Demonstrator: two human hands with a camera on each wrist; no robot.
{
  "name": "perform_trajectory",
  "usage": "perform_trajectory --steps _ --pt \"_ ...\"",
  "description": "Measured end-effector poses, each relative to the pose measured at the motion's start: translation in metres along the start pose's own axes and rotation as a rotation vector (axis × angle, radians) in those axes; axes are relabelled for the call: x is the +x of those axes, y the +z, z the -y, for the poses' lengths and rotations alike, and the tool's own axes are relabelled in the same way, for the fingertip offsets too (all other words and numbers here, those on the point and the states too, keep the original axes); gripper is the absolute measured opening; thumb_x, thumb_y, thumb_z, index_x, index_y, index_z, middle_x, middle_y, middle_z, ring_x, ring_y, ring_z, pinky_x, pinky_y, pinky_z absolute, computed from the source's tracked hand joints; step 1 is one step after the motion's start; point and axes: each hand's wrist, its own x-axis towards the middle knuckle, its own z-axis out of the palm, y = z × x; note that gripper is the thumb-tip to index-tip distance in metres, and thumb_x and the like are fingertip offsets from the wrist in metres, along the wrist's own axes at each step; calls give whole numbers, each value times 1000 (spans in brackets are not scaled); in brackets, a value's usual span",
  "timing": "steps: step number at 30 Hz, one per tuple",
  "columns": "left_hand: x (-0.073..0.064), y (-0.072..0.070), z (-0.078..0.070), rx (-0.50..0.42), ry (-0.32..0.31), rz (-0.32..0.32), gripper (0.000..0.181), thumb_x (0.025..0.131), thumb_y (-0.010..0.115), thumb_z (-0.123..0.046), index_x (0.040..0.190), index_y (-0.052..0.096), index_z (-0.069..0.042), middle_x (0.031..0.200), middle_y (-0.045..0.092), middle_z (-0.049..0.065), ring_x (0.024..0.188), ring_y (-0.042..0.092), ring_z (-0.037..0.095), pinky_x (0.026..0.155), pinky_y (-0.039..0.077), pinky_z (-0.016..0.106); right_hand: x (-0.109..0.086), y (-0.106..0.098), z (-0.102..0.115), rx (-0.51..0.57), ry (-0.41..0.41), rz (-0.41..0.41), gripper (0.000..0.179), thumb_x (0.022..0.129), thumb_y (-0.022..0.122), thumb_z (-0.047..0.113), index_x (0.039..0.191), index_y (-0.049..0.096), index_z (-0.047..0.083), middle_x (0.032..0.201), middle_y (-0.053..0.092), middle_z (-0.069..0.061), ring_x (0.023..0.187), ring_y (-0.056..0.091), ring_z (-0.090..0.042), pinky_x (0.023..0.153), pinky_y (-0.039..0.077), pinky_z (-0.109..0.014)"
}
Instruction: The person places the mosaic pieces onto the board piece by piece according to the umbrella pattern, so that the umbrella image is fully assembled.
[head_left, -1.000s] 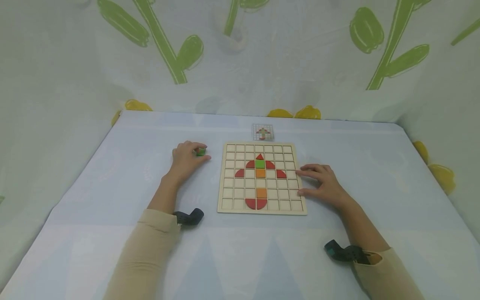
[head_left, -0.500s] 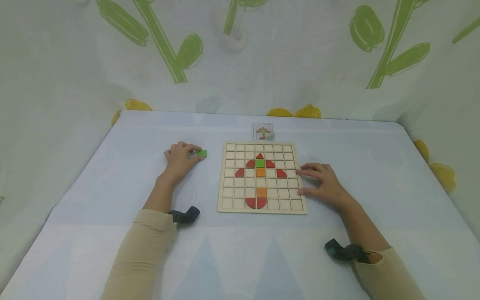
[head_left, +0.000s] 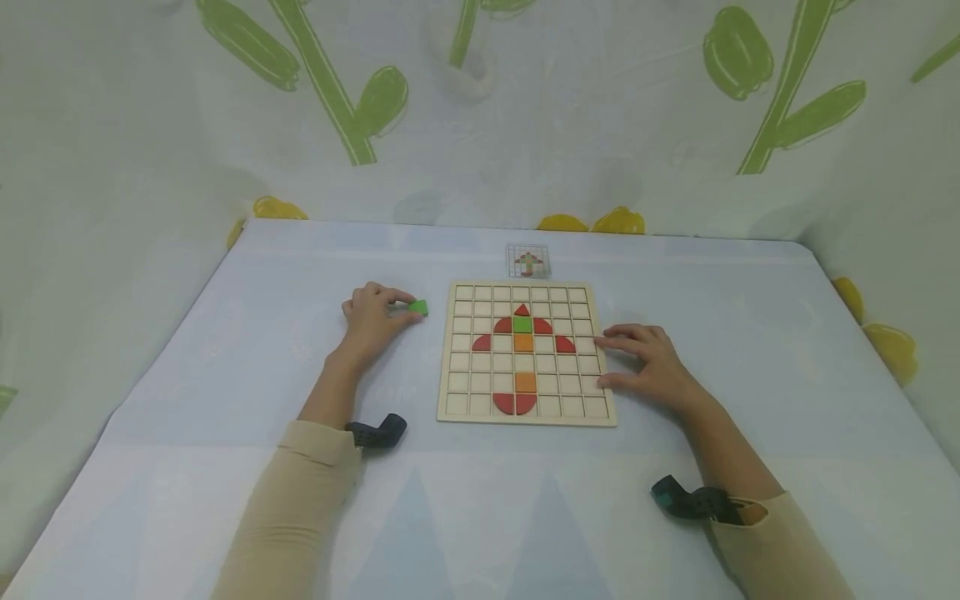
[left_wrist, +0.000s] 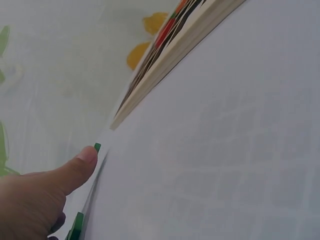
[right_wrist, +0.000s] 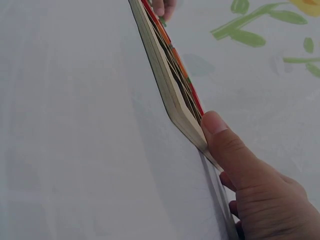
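Note:
Between thumb and index finger my left hand (head_left: 369, 323) pinches a small green block (head_left: 418, 308), just left of the wooden grid board (head_left: 457, 407). In the left wrist view the green block (left_wrist: 97, 146) peeks past the thumb tip, and a second green piece (left_wrist: 76, 227) shows lower down beside the fingers. Red and orange pieces, such as an orange square (head_left: 525, 382) and a red quarter-round (head_left: 566, 344), lie on the board with one green square (head_left: 522, 325). My right hand (head_left: 647, 367) rests with relaxed, spread fingers at the board's right edge, thumb touching it.
A small pattern card (head_left: 528, 261) lies just beyond the board's far edge, printed with a similar figure. The white table (head_left: 480, 500) meets a leaf-patterned backdrop (head_left: 585, 108) at the back. Each wrist carries a black camera mount (head_left: 378, 432).
My left hand first drew left, then came back right toward the board, with the green block now showing further out at its fingertips. My right hand has stayed at the board's edge.

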Motion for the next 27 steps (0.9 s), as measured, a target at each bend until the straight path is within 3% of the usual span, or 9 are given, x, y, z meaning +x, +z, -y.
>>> perform_trajectory --steps 13,27 --pt "-6 8 -26 29 79 -13 36 82 73 -35 109 69 -12 109 49 11 103 39 29 92 21 52 1 1 0 1 -2 8 58 68 83 23 121 64 8 126 53 -17 114 38 -36 89 30 -52" --pt "-3 27 -55 -32 138 8 37 81 73 -36 110 69 -14 107 49 9 101 40 27 91 23 48 0 0 1 -4 11 6 58 68 83 23 121 64 8 126 53 -18 117 37 -38 91 28 -56"
